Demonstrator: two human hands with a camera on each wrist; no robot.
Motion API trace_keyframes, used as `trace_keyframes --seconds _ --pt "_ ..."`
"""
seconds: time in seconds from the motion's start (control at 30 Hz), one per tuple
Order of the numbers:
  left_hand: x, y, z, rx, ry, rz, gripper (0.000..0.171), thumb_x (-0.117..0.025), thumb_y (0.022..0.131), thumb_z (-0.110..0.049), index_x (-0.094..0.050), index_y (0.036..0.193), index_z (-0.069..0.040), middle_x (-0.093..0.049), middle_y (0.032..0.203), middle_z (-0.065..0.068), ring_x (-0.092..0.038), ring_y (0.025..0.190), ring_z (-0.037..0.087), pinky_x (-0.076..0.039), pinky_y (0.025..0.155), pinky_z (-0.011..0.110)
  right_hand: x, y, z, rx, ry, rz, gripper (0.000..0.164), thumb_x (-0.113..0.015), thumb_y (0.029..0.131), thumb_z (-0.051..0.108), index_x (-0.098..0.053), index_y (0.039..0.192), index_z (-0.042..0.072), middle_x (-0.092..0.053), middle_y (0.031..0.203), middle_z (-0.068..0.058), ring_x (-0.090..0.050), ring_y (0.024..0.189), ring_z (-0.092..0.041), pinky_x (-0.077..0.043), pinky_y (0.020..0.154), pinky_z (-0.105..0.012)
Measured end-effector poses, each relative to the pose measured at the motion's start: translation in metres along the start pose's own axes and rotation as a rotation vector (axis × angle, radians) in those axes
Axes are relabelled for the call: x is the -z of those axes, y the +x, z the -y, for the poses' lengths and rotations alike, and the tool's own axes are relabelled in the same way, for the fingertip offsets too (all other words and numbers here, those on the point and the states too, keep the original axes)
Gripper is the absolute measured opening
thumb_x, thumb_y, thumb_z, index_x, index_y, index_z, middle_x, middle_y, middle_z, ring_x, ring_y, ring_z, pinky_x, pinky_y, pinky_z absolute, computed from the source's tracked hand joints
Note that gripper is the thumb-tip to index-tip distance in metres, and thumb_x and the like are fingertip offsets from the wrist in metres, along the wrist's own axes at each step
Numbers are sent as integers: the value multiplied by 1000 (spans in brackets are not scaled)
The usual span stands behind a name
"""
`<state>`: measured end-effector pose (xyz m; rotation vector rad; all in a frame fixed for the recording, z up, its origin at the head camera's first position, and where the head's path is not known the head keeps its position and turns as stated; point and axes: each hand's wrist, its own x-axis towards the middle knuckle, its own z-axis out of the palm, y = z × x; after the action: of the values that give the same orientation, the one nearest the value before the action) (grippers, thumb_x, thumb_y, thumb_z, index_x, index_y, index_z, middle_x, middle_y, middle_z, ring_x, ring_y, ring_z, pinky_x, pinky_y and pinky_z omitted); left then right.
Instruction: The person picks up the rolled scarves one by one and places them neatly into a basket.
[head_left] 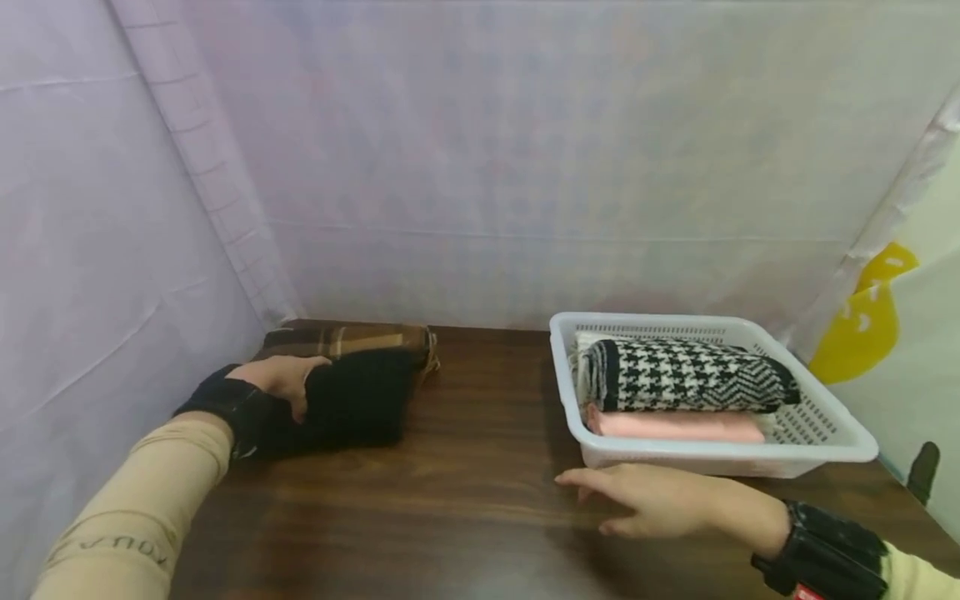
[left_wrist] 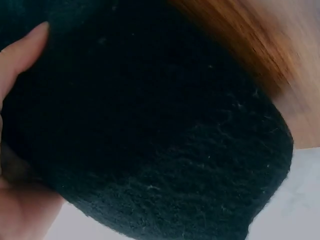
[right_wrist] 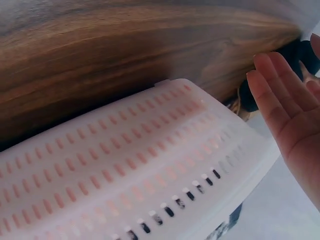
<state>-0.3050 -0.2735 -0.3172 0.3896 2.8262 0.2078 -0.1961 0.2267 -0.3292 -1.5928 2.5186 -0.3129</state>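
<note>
At the table's left, my left hand (head_left: 281,381) grips a folded, fuzzy dark green scarf (head_left: 360,396) that looks nearly black in the head view. In the left wrist view, the thumb lies over the scarf (left_wrist: 165,115) and other fingers are partly hidden beneath its edge. Just behind it lies a brown plaid scarf (head_left: 375,340) with fringe. My right hand (head_left: 660,504) hovers over the table in front of the white basket (head_left: 697,454), fingers extended and holding nothing. In the right wrist view, its palm and straight fingers (right_wrist: 282,107) show beside the basket's slotted wall.
Inside the basket, a black-and-white houndstooth scarf (head_left: 690,375) lies on a pink folded cloth (head_left: 678,427). White fabric walls (head_left: 525,167) stand behind and beside the brown wooden table (head_left: 465,500). A yellow shape (head_left: 858,333) shows on the right wall.
</note>
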Motion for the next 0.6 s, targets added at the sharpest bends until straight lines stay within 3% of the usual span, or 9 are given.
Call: trace_keyframes --seconds 0.17,0.4,0.6 --pt "-3 14 -25 -64 40 25 95 -84 53 -9 -35 134 -3 -53 121 24 -53 103 38 -47 82 47 -1 1 1 5 0 -5 61 -64 83 17 -37 137 13 -62 108 0 -59 98 -14 -50 80 -28" --pt "-11 30 -56 -85 70 58 98 -85 53 -16 -34 136 -8 -55 121 19 -53 104 33 -46 85 45 -5 9 7 21 -20 -47 62 -64 84 17 -35 139 13 -59 118 -6 -57 104 -16 -49 85 -32" --pt "-14 29 -93 -86 92 80 100 -86 55 -19 -32 139 -10 -55 119 18 -55 98 29 -47 80 42 -4 27 16 -105 24 -130 56 -63 84 14 -41 135 11 -55 122 -4 -55 108 -18 -47 89 -34"
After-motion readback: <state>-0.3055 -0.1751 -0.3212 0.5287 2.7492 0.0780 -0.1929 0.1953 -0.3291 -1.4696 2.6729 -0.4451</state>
